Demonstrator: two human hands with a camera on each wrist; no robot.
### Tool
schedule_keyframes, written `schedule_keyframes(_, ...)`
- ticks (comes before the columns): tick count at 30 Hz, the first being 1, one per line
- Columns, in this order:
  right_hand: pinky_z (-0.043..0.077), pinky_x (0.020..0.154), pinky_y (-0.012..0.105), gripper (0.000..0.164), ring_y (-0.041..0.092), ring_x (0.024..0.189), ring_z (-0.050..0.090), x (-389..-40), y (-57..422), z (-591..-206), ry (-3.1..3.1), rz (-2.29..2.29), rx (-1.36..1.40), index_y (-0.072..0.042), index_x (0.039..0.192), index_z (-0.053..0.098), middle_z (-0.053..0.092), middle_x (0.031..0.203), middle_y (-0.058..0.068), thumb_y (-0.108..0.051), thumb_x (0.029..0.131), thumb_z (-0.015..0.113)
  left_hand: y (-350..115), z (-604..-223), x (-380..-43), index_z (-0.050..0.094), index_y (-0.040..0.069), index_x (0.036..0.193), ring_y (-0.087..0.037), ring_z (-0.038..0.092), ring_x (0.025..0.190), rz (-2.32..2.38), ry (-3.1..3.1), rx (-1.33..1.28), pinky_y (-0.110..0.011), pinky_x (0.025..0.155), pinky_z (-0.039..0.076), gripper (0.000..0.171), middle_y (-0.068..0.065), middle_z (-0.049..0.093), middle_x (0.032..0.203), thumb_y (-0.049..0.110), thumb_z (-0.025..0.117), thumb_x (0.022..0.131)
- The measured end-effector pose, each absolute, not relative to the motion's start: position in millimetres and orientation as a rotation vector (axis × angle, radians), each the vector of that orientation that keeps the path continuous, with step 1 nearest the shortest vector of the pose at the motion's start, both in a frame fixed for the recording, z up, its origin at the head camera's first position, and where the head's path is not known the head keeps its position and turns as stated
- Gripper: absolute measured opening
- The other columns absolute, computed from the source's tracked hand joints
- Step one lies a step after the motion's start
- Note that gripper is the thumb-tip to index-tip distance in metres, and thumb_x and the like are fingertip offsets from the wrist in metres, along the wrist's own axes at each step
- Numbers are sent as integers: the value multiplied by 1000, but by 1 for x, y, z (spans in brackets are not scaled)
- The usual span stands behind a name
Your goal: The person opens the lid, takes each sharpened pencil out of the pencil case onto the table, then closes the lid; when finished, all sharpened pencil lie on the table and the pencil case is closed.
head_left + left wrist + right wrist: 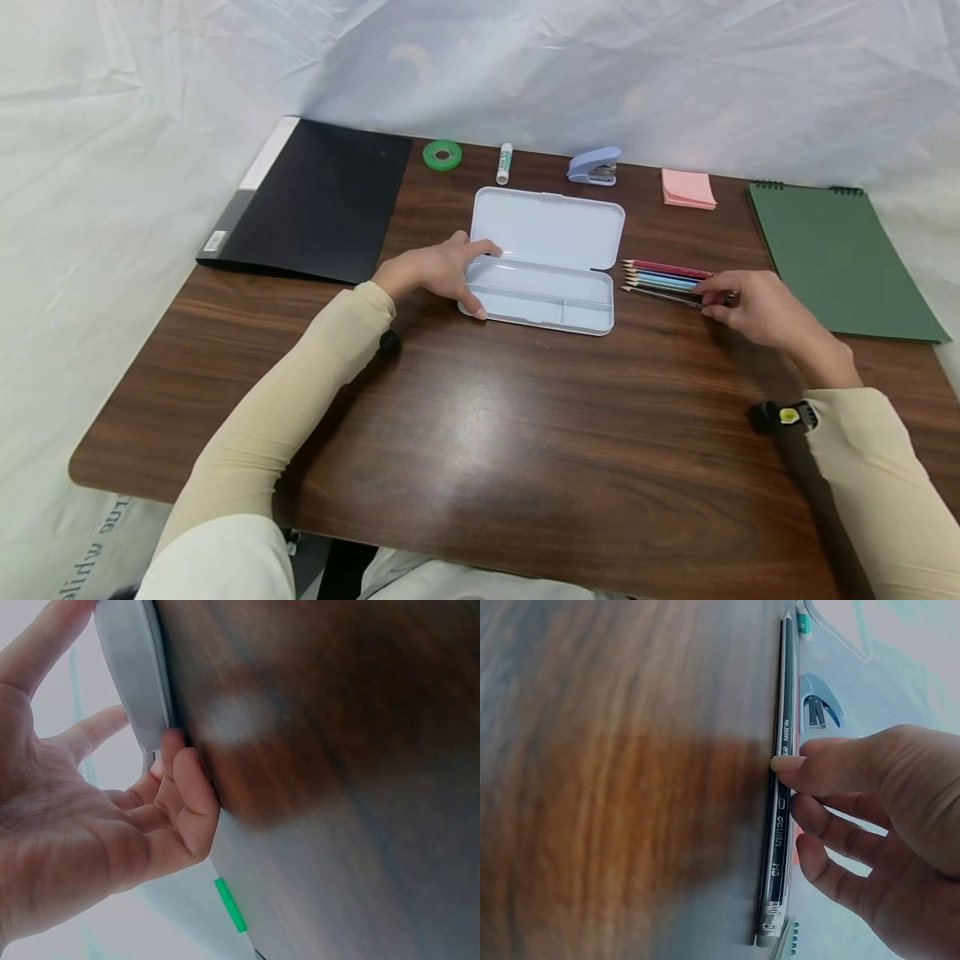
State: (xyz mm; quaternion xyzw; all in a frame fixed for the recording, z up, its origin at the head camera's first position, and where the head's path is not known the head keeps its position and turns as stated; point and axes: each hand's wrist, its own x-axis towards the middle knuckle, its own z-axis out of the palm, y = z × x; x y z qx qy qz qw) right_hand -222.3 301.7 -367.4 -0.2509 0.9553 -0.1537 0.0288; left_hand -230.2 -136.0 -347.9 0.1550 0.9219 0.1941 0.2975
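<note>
A white pencil case (536, 293) lies with its lid (547, 225) folded back, its inside split by low dividers. My left hand (448, 268) grips the case's left end, thumb at the near edge and index finger by the hinge side. The left wrist view shows the hand (97, 795) with fingertips against the case's side (139, 675). To the right of the case several pencils (663, 277) lie in a row, tips pointing left. My right hand (757, 308) is at their blunt ends, pinching a dark pencil (782, 817) between thumb and fingers.
A black folder (322, 200) lies at the left. Along the back sit green tape (442, 143), a glue stick (504, 164), a lilac stapler (594, 165) and pink sticky notes (687, 187). A green spiral notebook (847, 258) lies beyond my right hand.
</note>
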Motion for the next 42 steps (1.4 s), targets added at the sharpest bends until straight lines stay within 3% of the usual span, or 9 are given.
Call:
schedule_keyframes(6,47,66,41,24,32,83,66,-224,302,-367,2970,-400,-745,4,109,72,72,89,15,4,85,72,-136,-347,-231,28,29,156,-28,42,124,520,2448,410,-45,104,40,100,-15,32,137,40,87,76)
schedule_keyframes(15,49,76,58,28,39,86,65,-225,304,-368,3007,-376,-734,8,113,69,71,90,20,4,86,71,-135,-348,-231,27,30,156,-28,42,124,516,2444,407,-45,105,40,100,-14,32,137,40,87,76)
schedule_keyframes(33,47,70,52,26,34,78,65,-227,307,-370,3029,-349,-755,6,111,69,71,87,18,6,85,71,-136,-346,-231,27,30,156,-28,42,125,514,2445,415,-46,105,39,98,-15,31,138,40,85,77)
schedule_keyframes(42,48,73,56,27,36,81,65,-227,309,-370,3027,-375,-747,6,112,69,70,89,19,5,85,71,-136,-346,-230,27,30,156,-28,41,125,516,2449,416,-46,105,39,99,-15,31,138,40,86,76)
